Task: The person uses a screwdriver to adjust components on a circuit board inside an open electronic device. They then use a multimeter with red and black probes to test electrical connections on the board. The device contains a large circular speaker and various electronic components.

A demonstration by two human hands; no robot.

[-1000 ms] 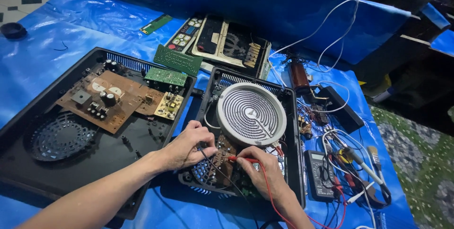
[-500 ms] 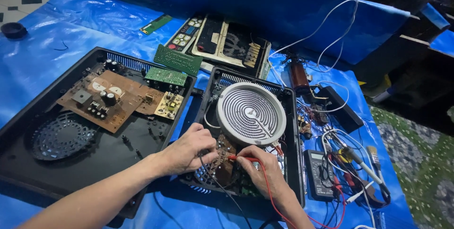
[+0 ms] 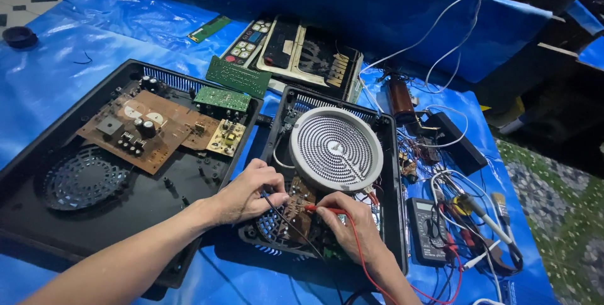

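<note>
My left hand (image 3: 246,190) holds a black test probe (image 3: 273,205) with its tip on the brown circuit board (image 3: 301,212) inside the smaller black cooker housing (image 3: 391,173). My right hand (image 3: 348,228) pinches a red test probe (image 3: 319,208) and touches the same board from the right. Both probe tips sit close together just below the round white heating coil (image 3: 336,148). Red and black leads (image 3: 360,261) run down past my right wrist toward the multimeter (image 3: 427,230).
A larger open black housing (image 3: 94,217) with a brown board (image 3: 148,127) and green boards (image 3: 221,98) lies left. Control panels (image 3: 296,50) rest behind. Wires, a soldering iron (image 3: 484,220), a brush (image 3: 501,207) and a black adapter (image 3: 456,141) crowd the right, all on blue tarp (image 3: 69,40).
Both hands stay on the board; the black probe in my left hand has shifted slightly, while the red probe holds its spot.
</note>
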